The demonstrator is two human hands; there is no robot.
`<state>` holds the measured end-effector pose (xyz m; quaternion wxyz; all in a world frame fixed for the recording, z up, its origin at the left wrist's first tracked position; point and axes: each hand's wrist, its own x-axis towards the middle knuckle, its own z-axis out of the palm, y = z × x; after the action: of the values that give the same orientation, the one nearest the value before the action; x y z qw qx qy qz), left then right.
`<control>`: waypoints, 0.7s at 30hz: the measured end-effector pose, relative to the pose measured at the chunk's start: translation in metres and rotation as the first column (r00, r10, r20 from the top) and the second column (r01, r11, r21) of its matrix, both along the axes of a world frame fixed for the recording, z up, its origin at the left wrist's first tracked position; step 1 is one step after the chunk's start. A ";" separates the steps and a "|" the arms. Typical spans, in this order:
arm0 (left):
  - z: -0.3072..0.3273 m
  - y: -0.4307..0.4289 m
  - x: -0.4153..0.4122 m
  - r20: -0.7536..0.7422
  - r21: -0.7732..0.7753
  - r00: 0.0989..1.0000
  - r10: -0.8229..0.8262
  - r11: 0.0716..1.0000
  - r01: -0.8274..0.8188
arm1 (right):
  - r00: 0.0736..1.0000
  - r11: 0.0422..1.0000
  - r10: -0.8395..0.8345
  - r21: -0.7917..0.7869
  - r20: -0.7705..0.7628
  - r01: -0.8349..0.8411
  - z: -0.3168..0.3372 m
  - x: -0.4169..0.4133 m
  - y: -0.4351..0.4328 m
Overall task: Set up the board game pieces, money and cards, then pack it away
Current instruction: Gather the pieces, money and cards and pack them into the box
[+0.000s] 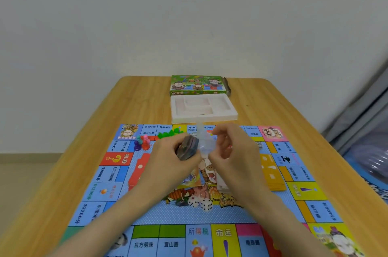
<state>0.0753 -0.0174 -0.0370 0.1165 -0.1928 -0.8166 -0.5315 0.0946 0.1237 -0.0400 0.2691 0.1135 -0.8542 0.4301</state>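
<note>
Left hand grips money stack, right hand pinches clear wrap — above the board, tray just beyond.

A wooden table stands near a plain white wall.

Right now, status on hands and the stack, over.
Left hand grips stack. Right hand pinches clear wrapper beside it. Off left, pawns, houses; beyond board, tray: none in the way.

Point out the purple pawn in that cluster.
The purple pawn is the front-left one of the four, beside the red pawn; the teal pawn and pink pawn stand behind them.
</note>
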 end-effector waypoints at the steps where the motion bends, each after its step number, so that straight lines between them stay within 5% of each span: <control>1: 0.000 0.000 0.000 -0.031 -0.017 0.999 0.012 1.000 -0.012 | 0.998 0.999 -0.019 0.029 -0.054 0.021 0.000 -0.001 0.001; 5: 0.006 -0.002 0.001 -0.004 -0.008 1.000 0.016 1.000 -0.016 | 0.988 0.983 0.053 0.180 -0.144 -0.027 0.000 -0.004 0.004; 12: 0.020 -0.006 0.000 0.435 0.239 0.871 -0.230 0.962 0.134 | 0.944 0.919 0.277 0.336 -0.180 -0.206 0.003 -0.007 0.017; 21: 0.022 -0.011 -0.003 0.487 0.354 0.839 -0.241 0.933 0.062 | 0.952 0.901 0.263 0.393 -0.158 -0.184 -0.003 -0.006 0.021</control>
<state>0.0726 -0.0279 -0.0155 -0.1228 -0.0841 -0.7005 -0.6979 0.0886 0.1446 -0.0431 0.2787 0.3046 -0.8688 0.2735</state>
